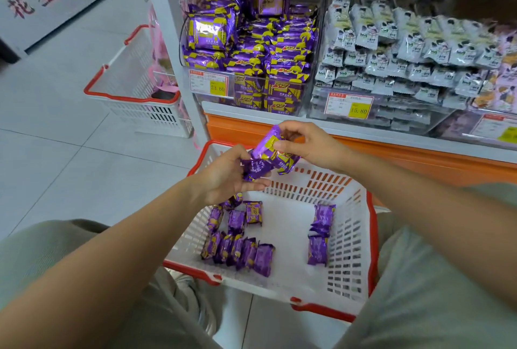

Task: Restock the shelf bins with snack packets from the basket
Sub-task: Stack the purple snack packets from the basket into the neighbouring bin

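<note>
Restocking well along; unfinished
Gripping purple packets [272,153] in left hand [229,172] and right hand [305,141] just above basket [372,237]; several loose packets [237,250] left inside it; shelf bin [251,49] behind it already heaped.

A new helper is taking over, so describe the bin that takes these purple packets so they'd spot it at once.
Find the white shelf upright at the shelf's left end. The clear bin immediately to its right is the one. It is piled with purple-and-yellow packets and tagged 23.60, while the neighbouring bin holds pale grey packets tagged 15.80.
</note>
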Available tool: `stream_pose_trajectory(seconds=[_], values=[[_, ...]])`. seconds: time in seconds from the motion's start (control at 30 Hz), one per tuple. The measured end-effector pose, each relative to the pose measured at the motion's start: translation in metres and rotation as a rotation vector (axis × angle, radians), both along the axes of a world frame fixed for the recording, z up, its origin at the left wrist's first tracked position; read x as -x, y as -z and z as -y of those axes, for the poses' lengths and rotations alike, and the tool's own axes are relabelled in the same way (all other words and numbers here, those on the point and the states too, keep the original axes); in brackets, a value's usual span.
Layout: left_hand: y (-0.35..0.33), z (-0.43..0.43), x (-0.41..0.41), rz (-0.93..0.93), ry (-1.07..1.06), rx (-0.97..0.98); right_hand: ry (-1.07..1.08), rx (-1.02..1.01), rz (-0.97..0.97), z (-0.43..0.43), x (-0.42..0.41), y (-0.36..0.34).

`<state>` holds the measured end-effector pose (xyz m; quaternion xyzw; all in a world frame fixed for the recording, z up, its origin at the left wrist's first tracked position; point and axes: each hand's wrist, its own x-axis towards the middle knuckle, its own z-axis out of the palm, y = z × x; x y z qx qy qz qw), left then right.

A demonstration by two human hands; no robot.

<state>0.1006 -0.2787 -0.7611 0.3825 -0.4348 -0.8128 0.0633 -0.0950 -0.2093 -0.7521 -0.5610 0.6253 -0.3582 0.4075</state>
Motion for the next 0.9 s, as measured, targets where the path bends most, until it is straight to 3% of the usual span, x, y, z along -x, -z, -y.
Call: stream_pose_trajectory(seconds=[0.1,0.23,0.37,0.53,0.6,0.9], values=[[-0.003,0.0,-0.003,-0.054,0.004,-0.014,-0.046,0.055,-0.214,-0.001,-0.001,0.004],[-0.002,-0.006,-0.005,-0.002,0.039,0.104,-0.09,0.089,-0.294,-0.009,-0.015,0.01],[0.001,-0.006,-0.007,0.047,0.047,0.151,-0.079,0.105,-0.259,-0.013,-0.022,0.013],[0.005,0.001,-0.013,0.041,-0.018,0.143,-0.098,-0.013,-0.104,-0.016,-0.019,0.006],[0.004,0.001,-0.015,0.028,0.002,0.159,-0.123,-0.038,-0.138,-0.016,-0.018,0.006],[-0.002,0.002,-0.025,0.118,0.157,0.527,-0.12,0.082,-0.191,-0.02,-0.017,0.003]])
